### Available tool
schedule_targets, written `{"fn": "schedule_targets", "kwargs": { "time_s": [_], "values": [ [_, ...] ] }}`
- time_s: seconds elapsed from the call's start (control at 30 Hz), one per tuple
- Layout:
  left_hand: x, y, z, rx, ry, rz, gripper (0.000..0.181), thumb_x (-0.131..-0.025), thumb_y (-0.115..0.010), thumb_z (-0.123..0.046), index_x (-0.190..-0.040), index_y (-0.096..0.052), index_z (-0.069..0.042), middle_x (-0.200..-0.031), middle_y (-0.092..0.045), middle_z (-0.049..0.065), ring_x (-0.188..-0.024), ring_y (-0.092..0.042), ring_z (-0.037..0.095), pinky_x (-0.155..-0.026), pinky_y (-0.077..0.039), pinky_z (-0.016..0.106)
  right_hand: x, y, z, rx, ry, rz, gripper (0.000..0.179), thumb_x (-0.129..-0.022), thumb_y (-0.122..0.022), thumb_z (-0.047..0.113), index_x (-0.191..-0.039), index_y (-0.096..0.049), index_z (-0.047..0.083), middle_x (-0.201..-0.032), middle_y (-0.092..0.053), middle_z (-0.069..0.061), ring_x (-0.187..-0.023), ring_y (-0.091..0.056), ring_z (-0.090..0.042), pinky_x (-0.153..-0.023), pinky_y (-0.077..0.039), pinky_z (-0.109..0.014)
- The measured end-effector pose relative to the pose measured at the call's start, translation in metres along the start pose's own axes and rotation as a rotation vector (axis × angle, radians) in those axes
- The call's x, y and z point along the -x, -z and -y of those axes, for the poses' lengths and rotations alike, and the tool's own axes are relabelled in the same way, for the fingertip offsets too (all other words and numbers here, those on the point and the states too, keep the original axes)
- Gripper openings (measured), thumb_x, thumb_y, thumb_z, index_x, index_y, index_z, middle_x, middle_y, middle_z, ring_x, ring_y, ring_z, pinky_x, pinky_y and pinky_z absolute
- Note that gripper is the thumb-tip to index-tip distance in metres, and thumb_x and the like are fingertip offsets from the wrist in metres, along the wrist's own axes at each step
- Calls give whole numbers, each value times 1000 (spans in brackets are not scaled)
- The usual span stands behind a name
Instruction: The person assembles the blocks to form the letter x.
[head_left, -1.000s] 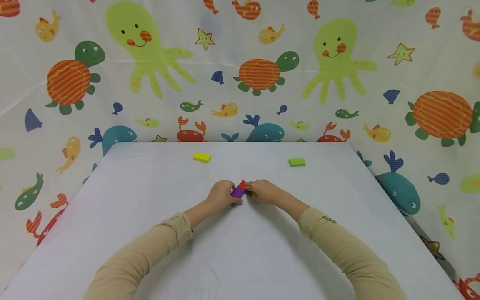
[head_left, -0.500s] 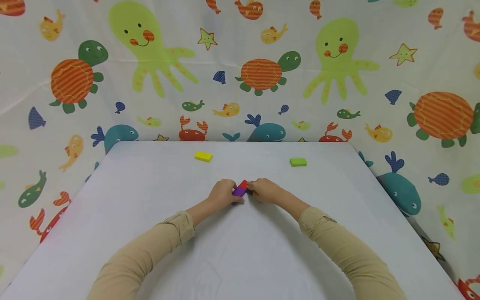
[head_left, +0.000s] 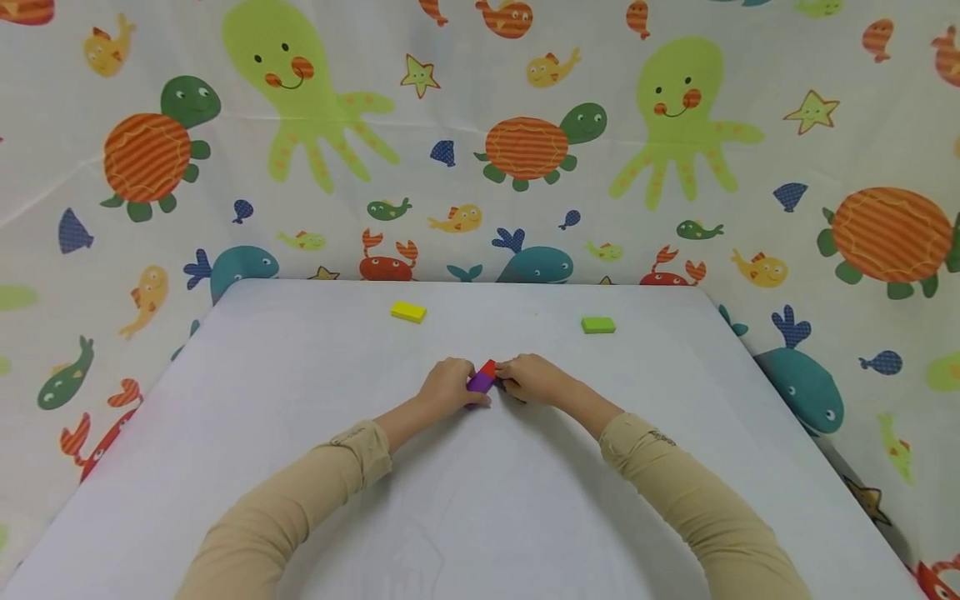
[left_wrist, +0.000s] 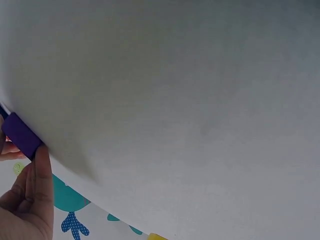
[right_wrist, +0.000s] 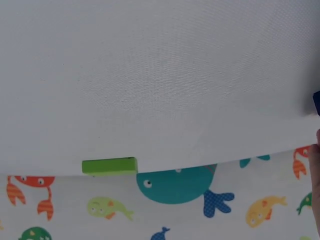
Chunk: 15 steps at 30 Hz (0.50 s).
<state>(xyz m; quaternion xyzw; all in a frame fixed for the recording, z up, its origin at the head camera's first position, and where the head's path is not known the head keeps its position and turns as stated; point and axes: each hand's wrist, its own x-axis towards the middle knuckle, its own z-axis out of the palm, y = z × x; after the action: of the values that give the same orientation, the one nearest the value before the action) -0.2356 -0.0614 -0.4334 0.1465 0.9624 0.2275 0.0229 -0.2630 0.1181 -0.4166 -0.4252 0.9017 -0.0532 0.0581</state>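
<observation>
My left hand (head_left: 446, 387) pinches a purple block (head_left: 481, 382) between thumb and fingers, near the middle of the table. In the left wrist view the purple block (left_wrist: 22, 136) is tilted, with a fingertip at its lower edge. A red block (head_left: 489, 367) adjoins its far end, just by the fingertips of my right hand (head_left: 534, 380). Those curled fingers hold a dark blue block (head_left: 500, 382), mostly hidden under them. At the edge of the right wrist view a corner of the dark blue block (right_wrist: 317, 102) shows beside the fingers.
Farther back on the white table (head_left: 315, 350) lie a yellow block (head_left: 408, 312) to the left and a green block (head_left: 597, 325) to the right. Behind the table hangs a curtain (head_left: 435, 108) printed with sea animals.
The head view has shifted slightly. Both hands keep their grip at the same spot, with the blocks hardly moving between them.
</observation>
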Motion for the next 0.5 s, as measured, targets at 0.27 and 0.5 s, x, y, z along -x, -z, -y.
{"fn": "schedule_targets", "kwargs": {
  "time_s": [0.27,0.5],
  "values": [
    [2,1,-3,-8,6,-2,47,-68,-83,-37,-92,-68,2,-80,-68,8,-66,-50,14,-62,-41,23,1,2,-2,-12,5,-6,26,-90,-56,3,-112,-66,-6,-120,-64,-19,-108,-63,-31,-93,-51,-40],
    [2,3,-3,-2,10,-7,48,-69,-82,-36,-94,-69,2,-82,-69,9,-69,-52,15,-65,-44,25,-1,1,-3,-36,-7,-2,28,-89,-56,4,-114,-65,-5,-121,-64,-18,-108,-63,-30,-94,-50,-40]
  ]
}}
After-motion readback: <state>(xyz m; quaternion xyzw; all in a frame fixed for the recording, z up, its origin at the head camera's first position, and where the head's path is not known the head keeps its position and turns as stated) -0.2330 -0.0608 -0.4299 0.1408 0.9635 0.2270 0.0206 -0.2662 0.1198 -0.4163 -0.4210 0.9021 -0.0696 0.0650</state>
